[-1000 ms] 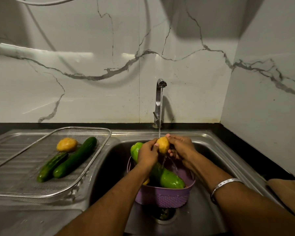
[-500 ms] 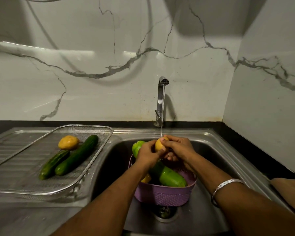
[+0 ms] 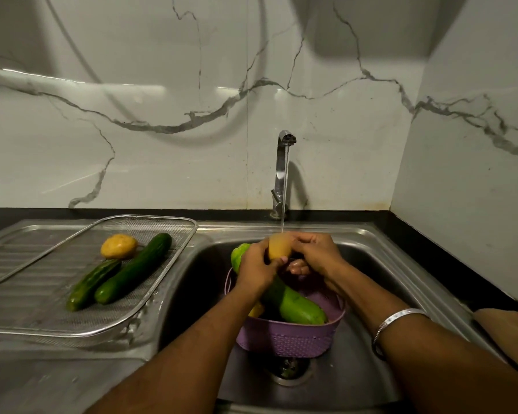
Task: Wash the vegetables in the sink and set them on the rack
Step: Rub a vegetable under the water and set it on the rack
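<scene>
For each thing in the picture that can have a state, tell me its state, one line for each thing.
Tap: open, water running.
Potato: held under the stream.
Left hand: grips the potato.
Right hand: grips the potato.
Purple basket: in the sink, still holding a green gourd.
Mesh rack: holds two cucumbers and a second potato.

1. Your left hand (image 3: 256,268) and right hand (image 3: 317,255) are covering most of the yellow vegetable (image 3: 278,248); its visible part is blurring under the water stream (image 3: 284,186).
2. Your left forearm is hiding the middle of the pale green gourd (image 3: 299,306) and nearly all of a yellow item (image 3: 256,309) in the purple basket (image 3: 287,339).
3. The basket is partly masking the drain (image 3: 287,370).
4. The brown object (image 3: 509,333) is running off the right edge, unidentifiable.
</scene>
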`<state>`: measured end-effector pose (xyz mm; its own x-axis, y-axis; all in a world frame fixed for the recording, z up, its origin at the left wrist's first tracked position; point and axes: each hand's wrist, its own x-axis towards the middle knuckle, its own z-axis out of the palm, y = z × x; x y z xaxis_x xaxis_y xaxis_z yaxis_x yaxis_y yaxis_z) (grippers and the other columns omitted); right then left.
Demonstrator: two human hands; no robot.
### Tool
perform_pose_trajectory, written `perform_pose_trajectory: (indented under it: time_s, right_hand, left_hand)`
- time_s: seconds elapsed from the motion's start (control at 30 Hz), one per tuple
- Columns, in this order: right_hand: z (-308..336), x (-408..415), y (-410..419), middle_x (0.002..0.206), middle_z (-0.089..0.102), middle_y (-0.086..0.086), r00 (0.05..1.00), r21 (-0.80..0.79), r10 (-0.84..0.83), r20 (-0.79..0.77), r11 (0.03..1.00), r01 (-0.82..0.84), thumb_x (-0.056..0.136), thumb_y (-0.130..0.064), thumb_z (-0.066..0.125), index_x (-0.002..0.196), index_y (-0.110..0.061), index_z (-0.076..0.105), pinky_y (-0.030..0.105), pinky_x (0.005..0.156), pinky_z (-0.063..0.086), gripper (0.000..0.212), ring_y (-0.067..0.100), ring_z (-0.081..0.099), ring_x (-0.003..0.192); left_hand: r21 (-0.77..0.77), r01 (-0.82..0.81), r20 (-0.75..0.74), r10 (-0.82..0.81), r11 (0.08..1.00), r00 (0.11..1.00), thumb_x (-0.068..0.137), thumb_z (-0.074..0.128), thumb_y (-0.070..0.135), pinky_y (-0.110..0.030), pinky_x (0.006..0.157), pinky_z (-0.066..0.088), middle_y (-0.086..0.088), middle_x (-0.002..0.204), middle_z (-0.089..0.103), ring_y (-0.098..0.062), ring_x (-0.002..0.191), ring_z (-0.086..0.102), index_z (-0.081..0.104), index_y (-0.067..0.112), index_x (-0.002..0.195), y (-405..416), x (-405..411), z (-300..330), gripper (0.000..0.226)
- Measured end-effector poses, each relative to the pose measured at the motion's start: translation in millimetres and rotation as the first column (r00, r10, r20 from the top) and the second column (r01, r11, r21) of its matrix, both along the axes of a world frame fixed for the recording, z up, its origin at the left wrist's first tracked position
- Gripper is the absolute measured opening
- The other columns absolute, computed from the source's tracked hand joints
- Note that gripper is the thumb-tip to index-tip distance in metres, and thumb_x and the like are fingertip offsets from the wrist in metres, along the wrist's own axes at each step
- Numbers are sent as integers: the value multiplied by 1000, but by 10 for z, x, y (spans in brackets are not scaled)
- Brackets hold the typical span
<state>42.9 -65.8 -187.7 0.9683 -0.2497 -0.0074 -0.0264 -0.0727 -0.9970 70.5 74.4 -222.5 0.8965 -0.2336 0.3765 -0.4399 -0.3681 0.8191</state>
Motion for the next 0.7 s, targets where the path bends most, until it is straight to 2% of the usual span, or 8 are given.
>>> perform_pose_trajectory:
  time_s: [0.1, 0.23, 0.33, 0.43, 0.5, 0.57, 0.63, 0.7]
  right_hand:
    - [8, -27, -7, 94, 77, 16, 999, -1, 49, -3, 999, -49, 90, -17, 76, 120, -27, 69, 25, 51, 60, 33, 22, 68, 59]
    - [-11, -54, -6, 85, 79, 11, 999, 9, 4, 53, 1000, -5, 81, -26, 85, 111, -25, 75, 25, 48, 57, 32, 21, 67, 51]
    - [-16, -33, -48, 84, 78, 14, 998, 15, -59, 31, 998, 59, 89, -29, 77, 112, -20, 78, 25, 45, 56, 24, 35, 71, 64]
    - [-13, 10, -60, 95, 76, 20, 997, 54, -77, 12, 996, 76, 94, -31, 72, 115, -19, 76, 25, 43, 54, 24, 30, 70, 56]
    - [-12, 30, -44, 96, 75, 22, 999, 73, -38, -6, 997, 39, 96, -27, 69, 119, -21, 74, 25, 43, 54, 24, 26, 69, 51]
    - [3, 23, -22, 98, 75, 23, 998, 83, 39, -39, 996, -36, 97, -20, 68, 124, -26, 70, 25, 44, 55, 28, 24, 71, 55]
    - [27, 3, 4, 93, 77, 20, 995, 84, 79, -55, 994, -74, 96, -18, 69, 125, -28, 67, 25, 46, 56, 31, 26, 73, 61]
    - [43, -18, 33, 86, 77, 19, 997, 102, 61, -41, 993, -57, 95, -20, 70, 124, -28, 68, 24, 45, 54, 30, 25, 73, 59]
  left_hand:
    - [-32, 2, -15, -3, 1000, 1000, 88, 75, 20, -42, 96, 53, -3, 119, 69, -17, 106, 65, 61, 11, 132, 15, 28, -14, 47]
    - [-100, 67, -52, -72, 993, 996, 91, 72, 15, -43, 96, 54, -5, 113, 73, -18, 105, 68, 65, 11, 127, -18, -18, -17, 38]
    - [-165, 103, -81, -118, 981, 990, 91, 71, 12, -40, 97, 54, -8, 116, 72, -20, 107, 67, 64, 8, 127, -46, -33, -19, 36]
    - [-263, 99, -137, -139, 960, 981, 92, 69, 8, -35, 95, 56, -8, 116, 70, -20, 107, 67, 64, 7, 126, -61, -41, -7, 35]
    - [-297, 69, -166, -122, 952, 978, 91, 70, 8, -36, 94, 57, -8, 114, 71, -22, 107, 68, 65, 7, 124, -52, -23, -14, 33]
    - [-305, 44, -189, -106, 951, 976, 92, 71, 12, -41, 93, 57, -8, 110, 74, -24, 105, 70, 67, 7, 122, -20, 14, -37, 31]
    - [-293, 46, -199, -108, 955, 974, 92, 70, 15, -45, 93, 57, -8, 108, 75, -25, 103, 71, 68, 9, 121, -1, 30, -50, 30]
    - [-290, 59, -200, -121, 955, 972, 93, 69, 17, -46, 95, 56, -7, 107, 76, -24, 103, 71, 69, 11, 121, -5, 22, -51, 29]
